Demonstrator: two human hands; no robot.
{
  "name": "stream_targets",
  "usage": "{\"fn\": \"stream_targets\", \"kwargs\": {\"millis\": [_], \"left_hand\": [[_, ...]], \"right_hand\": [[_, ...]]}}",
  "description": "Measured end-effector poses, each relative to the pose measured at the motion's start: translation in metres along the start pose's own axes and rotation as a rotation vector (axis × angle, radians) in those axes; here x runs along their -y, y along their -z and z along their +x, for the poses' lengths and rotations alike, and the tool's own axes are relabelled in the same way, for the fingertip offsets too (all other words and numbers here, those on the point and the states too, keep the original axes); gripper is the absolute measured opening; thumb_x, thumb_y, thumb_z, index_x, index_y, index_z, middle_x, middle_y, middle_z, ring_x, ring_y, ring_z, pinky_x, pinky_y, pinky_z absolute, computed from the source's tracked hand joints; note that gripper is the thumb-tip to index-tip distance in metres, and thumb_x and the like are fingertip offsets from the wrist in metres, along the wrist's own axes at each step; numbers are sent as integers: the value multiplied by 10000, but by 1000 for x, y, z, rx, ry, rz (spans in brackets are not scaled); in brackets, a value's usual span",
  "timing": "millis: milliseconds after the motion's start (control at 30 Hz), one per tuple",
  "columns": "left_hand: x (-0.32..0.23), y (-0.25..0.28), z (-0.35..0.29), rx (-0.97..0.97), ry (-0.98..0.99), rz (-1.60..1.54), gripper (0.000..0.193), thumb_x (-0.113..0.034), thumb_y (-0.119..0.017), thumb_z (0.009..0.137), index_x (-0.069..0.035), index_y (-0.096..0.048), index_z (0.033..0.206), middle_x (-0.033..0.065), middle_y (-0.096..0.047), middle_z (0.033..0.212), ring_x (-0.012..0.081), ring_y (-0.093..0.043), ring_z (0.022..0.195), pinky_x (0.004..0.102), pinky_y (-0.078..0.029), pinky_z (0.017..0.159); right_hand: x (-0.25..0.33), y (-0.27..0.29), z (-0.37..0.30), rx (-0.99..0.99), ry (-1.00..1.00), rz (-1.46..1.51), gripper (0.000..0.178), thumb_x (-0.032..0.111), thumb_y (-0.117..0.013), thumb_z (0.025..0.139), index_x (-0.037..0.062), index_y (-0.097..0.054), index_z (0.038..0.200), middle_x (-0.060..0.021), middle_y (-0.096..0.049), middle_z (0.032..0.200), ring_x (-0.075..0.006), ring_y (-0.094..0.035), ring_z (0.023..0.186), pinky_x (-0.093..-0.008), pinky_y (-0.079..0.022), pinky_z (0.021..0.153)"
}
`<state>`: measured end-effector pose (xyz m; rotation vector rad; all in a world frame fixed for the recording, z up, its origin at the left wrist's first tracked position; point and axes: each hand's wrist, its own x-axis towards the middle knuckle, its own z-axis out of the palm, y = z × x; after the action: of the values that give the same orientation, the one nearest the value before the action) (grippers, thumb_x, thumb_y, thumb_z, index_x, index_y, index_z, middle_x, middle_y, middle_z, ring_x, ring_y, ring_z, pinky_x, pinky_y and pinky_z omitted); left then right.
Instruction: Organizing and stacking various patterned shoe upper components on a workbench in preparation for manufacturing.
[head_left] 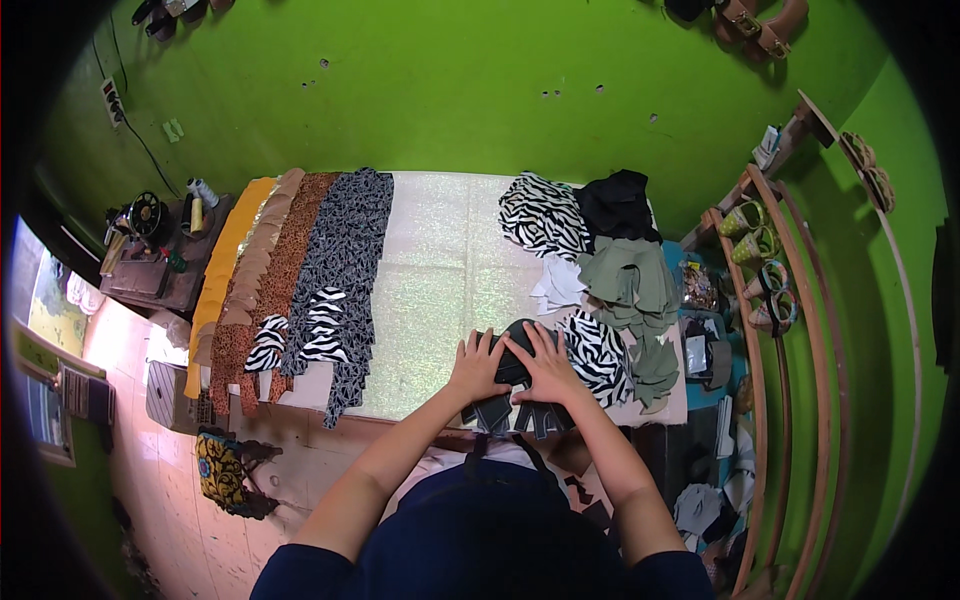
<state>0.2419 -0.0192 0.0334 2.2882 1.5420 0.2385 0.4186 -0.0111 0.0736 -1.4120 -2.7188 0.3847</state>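
My left hand [478, 366] and my right hand [541, 364] press side by side at the table's near edge. Their fingers are spread and lie flat on dark, rounded cut pieces [513, 370], which look like leather or fabric. Strips of black material [543, 419] with pale edges hang below my wrists at the table edge. Just right of my right hand lie zebra-print pieces [598, 360]. Beyond my fingers is a small heap of white pieces [558, 284]. Part of the dark material is hidden under my palms.
Overlapping rows of yellow [232, 240], brown spotted [305, 225] and grey patterned pieces [345, 240] cover the table's left side. Olive pieces [630, 280] and a black pile [617, 205] lie right. A wooden rack [790, 330] holds sandals; a sewing machine [148, 215] stands far left.
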Motion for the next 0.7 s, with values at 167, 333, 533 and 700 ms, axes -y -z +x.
{"fn": "stream_targets", "kwargs": {"millis": [167, 333, 533, 700], "left_hand": [[-5, -5, 1, -56, 31, 30, 1019, -446, -751, 559, -101, -228, 1363, 196, -336, 1303, 403, -304, 1228, 550, -234, 996], [0, 7, 10, -96, 29, -73, 948, -425, -737, 581, -97, -272, 1340, 194, -424, 1225, 358, -385, 1172, 493, -287, 977], [12, 21, 27, -26, -83, -221, 745, -366, -709, 624, -59, -425, 1240, 205, -592, 965, 350, -556, 940, 389, -412, 871], [12, 26, 26, -164, 22, -371, 874, -357, -747, 613, -17, -319, 1295, 220, -521, 1096, 353, -505, 1031, 399, -386, 908]], "right_hand": [[-25, -2, 12, 31, 81, -75, 935, 418, -758, 563, 262, -283, 1353, -147, -257, 1387, -343, -263, 1274, -544, -246, 996], [-39, -10, 19, 48, 148, 81, 817, 493, -678, 647, 214, -334, 1334, -178, -365, 1333, -345, -375, 1214, -437, -358, 953], [-48, -6, 26, 54, 149, 125, 639, 358, -600, 739, 150, -378, 1301, -193, -457, 1254, -327, -465, 1136, -407, -416, 903], [-50, 20, 49, 288, 102, 257, 556, 178, -565, 705, 64, -421, 1230, -210, -534, 1125, -344, -546, 987, -394, -449, 833]]}}
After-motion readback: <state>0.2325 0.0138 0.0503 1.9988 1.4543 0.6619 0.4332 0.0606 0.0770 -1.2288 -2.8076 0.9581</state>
